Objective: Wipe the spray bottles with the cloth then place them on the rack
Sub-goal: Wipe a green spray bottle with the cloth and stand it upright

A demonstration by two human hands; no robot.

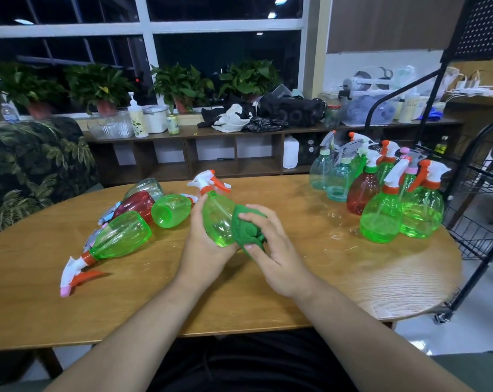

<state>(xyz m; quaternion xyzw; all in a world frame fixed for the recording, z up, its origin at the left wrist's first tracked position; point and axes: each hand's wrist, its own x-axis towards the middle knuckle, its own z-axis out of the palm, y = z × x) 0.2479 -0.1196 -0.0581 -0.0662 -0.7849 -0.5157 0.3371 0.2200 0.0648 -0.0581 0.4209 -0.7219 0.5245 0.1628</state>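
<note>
Wiping step, over the table [296, 278], with the rack [471, 193] off to the right. Green bottle [220, 219] gripped in the left hand [203, 256], bunched cloth [246, 230] squeezed in the right hand [273, 250] and pressed on the bottle's side. Next, probably: finish rubbing, then carry it to the rack.

L hand [203, 250] & R hand [273, 250] both bare, forearms bare right to the frame edge. Nails short & trimmed, R thumbnail plainly seen. Lap at bottom centre: black garment [253, 363], matte fabric w/ soft folds. Can't tell if trousers or shorts.
</note>
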